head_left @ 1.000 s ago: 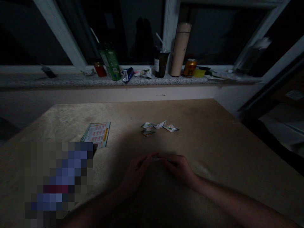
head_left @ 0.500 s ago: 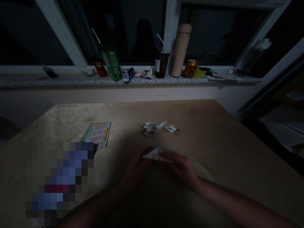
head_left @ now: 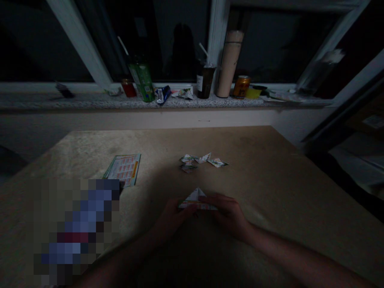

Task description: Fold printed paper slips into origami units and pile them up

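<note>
In dim light, both my hands hold a small folded piece of printed paper just above the tan table. The paper shows a triangular peak pointing up. My left hand pinches its left end. Fingers of my right hand close on its right end. Beyond the hands, near the table's middle, lie several small folded paper pieces in a loose cluster.
A printed sheet lies flat on the table's left. A blurred-out patch covers the near left. On the stone windowsill stand a green bottle, a red jar, a dark cup with a straw, a tall beige cylinder, a can and wrappers.
The paper lay nearly flat between my fingers one second ago. It has since been raised and opened into a triangular peak, and both hands have drawn slightly nearer to me.
</note>
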Available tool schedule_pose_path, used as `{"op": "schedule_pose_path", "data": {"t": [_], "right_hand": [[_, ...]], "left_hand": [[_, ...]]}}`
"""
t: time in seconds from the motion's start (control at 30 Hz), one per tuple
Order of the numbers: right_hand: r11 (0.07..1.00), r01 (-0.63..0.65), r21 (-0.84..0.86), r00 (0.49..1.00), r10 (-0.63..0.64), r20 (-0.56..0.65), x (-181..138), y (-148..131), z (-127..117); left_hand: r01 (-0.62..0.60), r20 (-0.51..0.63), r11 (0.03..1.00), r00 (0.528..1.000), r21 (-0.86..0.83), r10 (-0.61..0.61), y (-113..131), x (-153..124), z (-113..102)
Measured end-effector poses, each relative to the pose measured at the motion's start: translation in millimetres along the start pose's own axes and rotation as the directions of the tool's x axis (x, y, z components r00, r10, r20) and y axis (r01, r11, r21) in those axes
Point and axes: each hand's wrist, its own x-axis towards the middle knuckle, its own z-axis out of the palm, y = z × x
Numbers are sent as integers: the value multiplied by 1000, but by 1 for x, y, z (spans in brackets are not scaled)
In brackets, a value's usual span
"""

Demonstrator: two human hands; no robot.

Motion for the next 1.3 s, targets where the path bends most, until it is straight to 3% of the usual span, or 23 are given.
{"op": "schedule_pose_path", "data": {"t": [0.17, 0.33, 0.6, 0.7, 0.9, 1.3], "right_hand": [[997, -64, 40, 996, 67, -60, 0, 1, 4], [935, -213, 283, 974, 227, -20, 5, -2, 4], [836, -464, 294, 875, 381, 298, 1, 9, 5], [839, -457, 296, 877, 369, 308, -1, 9, 5], [868, -400, 293, 902, 318, 290, 3, 5, 4], [840, -474, 263, 878, 427, 218, 3, 7, 6]], "left_hand": [[20, 35, 1000, 999, 21, -21, -1, 2, -2], [23, 35, 999, 999, 24, -23, 5, 2, -2], [47, 23, 999, 999, 15, -48, 6, -2, -2], [23, -6, 1000, 1000, -5, -23, 5, -4, -3], [28, 107, 1000, 994, -2, -28, 10, -3, 0], [-41, 145, 998, 989, 51, 34, 16, -5, 1]]}}
